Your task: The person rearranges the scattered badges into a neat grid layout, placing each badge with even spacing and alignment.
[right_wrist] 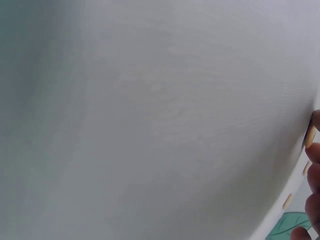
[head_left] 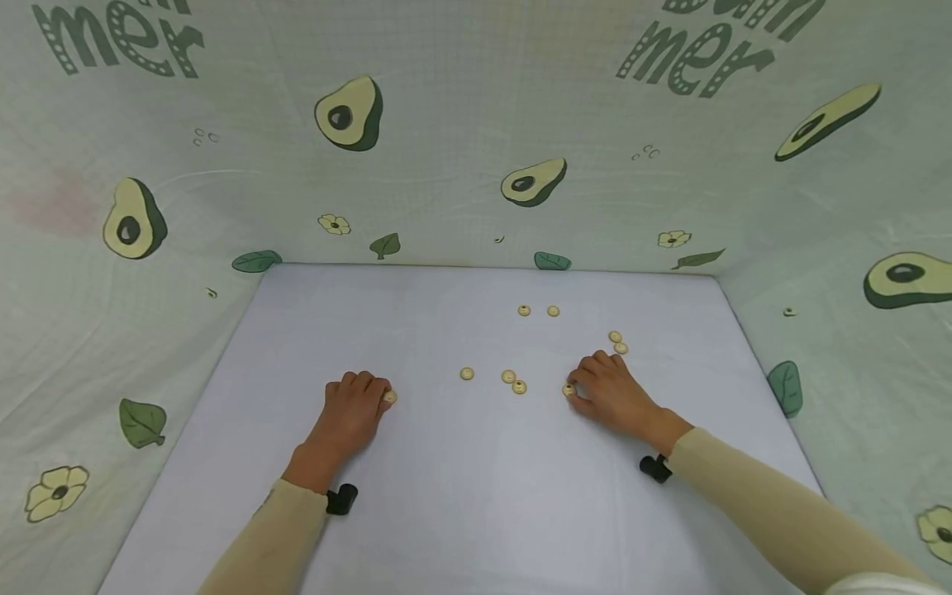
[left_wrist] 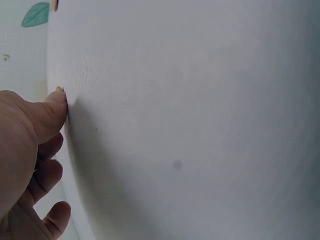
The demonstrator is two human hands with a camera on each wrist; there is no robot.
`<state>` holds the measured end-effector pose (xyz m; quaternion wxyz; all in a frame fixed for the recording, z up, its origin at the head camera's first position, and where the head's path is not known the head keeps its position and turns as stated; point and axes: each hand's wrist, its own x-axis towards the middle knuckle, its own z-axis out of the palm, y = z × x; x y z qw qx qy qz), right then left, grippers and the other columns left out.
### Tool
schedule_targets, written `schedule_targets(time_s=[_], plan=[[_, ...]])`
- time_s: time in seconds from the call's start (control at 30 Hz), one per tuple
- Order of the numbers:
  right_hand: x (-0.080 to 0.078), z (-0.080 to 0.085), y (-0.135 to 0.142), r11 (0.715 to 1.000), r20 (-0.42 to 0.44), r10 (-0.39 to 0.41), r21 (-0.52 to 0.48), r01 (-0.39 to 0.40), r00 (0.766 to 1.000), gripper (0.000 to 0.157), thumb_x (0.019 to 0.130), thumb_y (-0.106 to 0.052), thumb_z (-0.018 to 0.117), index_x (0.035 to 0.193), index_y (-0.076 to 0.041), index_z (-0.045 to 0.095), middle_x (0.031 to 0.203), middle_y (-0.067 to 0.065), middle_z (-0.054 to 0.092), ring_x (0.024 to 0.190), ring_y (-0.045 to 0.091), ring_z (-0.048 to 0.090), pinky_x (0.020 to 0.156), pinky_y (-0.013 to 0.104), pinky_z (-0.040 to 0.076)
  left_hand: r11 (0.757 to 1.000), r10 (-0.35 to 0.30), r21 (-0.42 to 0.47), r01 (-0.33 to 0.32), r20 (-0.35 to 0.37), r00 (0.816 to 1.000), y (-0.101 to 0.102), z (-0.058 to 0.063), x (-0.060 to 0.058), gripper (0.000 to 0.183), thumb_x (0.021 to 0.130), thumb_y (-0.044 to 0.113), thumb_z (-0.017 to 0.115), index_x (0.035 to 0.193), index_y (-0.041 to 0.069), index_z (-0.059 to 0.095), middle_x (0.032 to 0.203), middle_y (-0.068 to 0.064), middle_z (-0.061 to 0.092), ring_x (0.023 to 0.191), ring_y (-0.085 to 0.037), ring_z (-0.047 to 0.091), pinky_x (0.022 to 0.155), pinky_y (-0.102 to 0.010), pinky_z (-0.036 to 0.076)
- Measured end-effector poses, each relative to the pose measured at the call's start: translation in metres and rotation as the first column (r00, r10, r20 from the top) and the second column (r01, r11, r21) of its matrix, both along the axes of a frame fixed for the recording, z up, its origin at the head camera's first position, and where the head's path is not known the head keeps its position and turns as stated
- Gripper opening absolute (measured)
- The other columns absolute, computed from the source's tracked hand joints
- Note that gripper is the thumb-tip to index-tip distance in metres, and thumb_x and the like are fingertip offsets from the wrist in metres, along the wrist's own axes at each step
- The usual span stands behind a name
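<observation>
My left hand [head_left: 355,413] is at the left of the white table and pinches a small round wooden disc [head_left: 390,397] at its fingertips. The left wrist view shows the thumb [left_wrist: 50,111] on it, with only a sliver of the disc [left_wrist: 59,88] visible. Farther right, my right hand [head_left: 611,397] holds another disc [head_left: 568,389] between thumb and finger, low at the table surface. In the right wrist view that disc [right_wrist: 310,135] appears edge-on between the fingertips. Between the hands lie a single disc [head_left: 467,373] and a touching pair [head_left: 519,387].
Two discs [head_left: 524,311] sit apart near the back, and another touching pair [head_left: 621,348] lies just beyond the right hand. The white table [head_left: 461,496] ends at a hanging cloth [head_left: 446,99] printed with avocados, which also encloses both sides.
</observation>
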<state>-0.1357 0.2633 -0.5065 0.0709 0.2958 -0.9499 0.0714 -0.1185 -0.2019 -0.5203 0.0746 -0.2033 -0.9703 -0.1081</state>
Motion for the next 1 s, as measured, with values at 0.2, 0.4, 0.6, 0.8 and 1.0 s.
schedule_targets(time_s=[0.2,0.4,0.6,0.8,1.0], plan=[[-0.003,0.0,-0.002,1.0,0.024,0.004,-0.003,-0.004,1.0,0.021,0.092,-0.026,0.081,0.104,-0.01,0.075,0.101,0.004,0.067,0.098,0.025,0.053,0.086,0.045,0.04,1.0,0.012,-0.007,-0.012,0.026,1.0,0.0,0.001,-0.001,0.018,0.1,0.02,0.075,0.112,0.009,0.066,0.106,-0.01,0.065,0.1,-0.034,0.058,0.086,-0.058,0.048],[-0.007,0.001,-0.003,0.999,-0.02,0.031,0.02,-0.031,0.999,0.019,0.092,-0.027,0.079,0.101,-0.011,0.075,0.098,0.003,0.067,0.096,0.024,0.053,0.087,0.044,0.039,1.0,0.024,-0.011,-0.023,0.049,0.999,0.0,0.002,0.0,0.018,0.101,0.02,0.073,0.113,0.009,0.065,0.106,-0.01,0.064,0.099,-0.033,0.057,0.085,-0.057,0.048],[-0.016,0.004,-0.005,0.999,-0.081,0.043,0.018,-0.042,0.996,0.017,0.089,-0.024,0.078,0.098,-0.01,0.076,0.096,0.005,0.068,0.094,0.026,0.055,0.085,0.045,0.041,0.999,0.037,-0.008,-0.037,0.062,0.997,0.001,0.003,0.002,0.02,0.1,0.018,0.074,0.115,0.008,0.064,0.106,-0.01,0.064,0.099,-0.033,0.057,0.085,-0.056,0.048],[-0.032,0.01,-0.009,1.0,-0.07,0.03,0.011,-0.029,0.997,0.017,0.09,-0.024,0.075,0.1,-0.009,0.076,0.098,0.006,0.068,0.097,0.027,0.057,0.089,0.047,0.044,0.999,0.049,-0.003,-0.049,0.084,0.995,0.004,0.004,0.003,0.021,0.1,0.017,0.074,0.116,0.008,0.064,0.106,-0.01,0.063,0.099,-0.032,0.056,0.083,-0.052,0.048],[-0.053,0.018,-0.015,1.0,-0.086,0.004,0.002,-0.004,0.996,0.019,0.091,-0.024,0.075,0.102,-0.009,0.077,0.099,0.007,0.069,0.096,0.028,0.055,0.088,0.048,0.043,0.999,0.043,0.001,-0.043,0.076,0.996,0.005,0.004,0.004,0.02,0.1,0.015,0.074,0.115,0.007,0.063,0.105,-0.01,0.063,0.098,-0.033,0.056,0.079,-0.049,0.047]])
